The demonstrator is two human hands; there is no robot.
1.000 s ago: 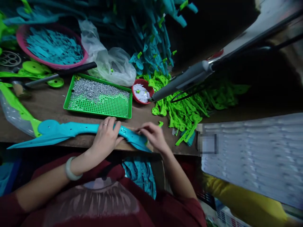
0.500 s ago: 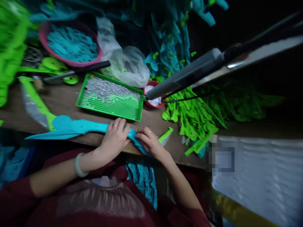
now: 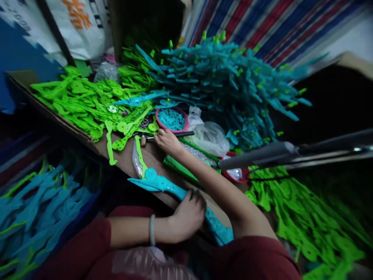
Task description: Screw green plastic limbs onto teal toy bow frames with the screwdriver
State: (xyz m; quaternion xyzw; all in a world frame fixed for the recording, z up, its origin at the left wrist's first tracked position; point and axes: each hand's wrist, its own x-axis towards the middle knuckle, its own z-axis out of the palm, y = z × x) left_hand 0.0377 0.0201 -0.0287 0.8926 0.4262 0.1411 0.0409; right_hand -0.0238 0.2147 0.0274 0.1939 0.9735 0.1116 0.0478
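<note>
A long blue plastic piece [image 3: 169, 186], curved and blade-like at one end with a round boss, lies along the table's near edge. My left hand [image 3: 189, 217] is closed over its middle, hiding part of it. Across the table reaches my right hand [image 3: 167, 140], fingers bent around the metal shaft of a hammer [image 3: 186, 133] with a black grip; the fingertips are partly hidden. A green ridged tray [image 3: 182, 167] of small metal pins lies under my right forearm. Beyond the blue piece's tip is a lime-green piece with a clear blade [image 3: 138, 157].
A pink bowl [image 3: 187, 121] of small blue parts stands behind the hammer, beside a clear plastic bag [image 3: 214, 138]. A red bowl [image 3: 246, 177] is further right, under a grey bar [image 3: 259, 153]. Lime-green parts [image 3: 84, 101] and blue parts [image 3: 210, 74] are piled around.
My right hand has left the blue piece and reached forward and left to the hammer. My left hand stays on the blue piece. The view has swung left and up.
</note>
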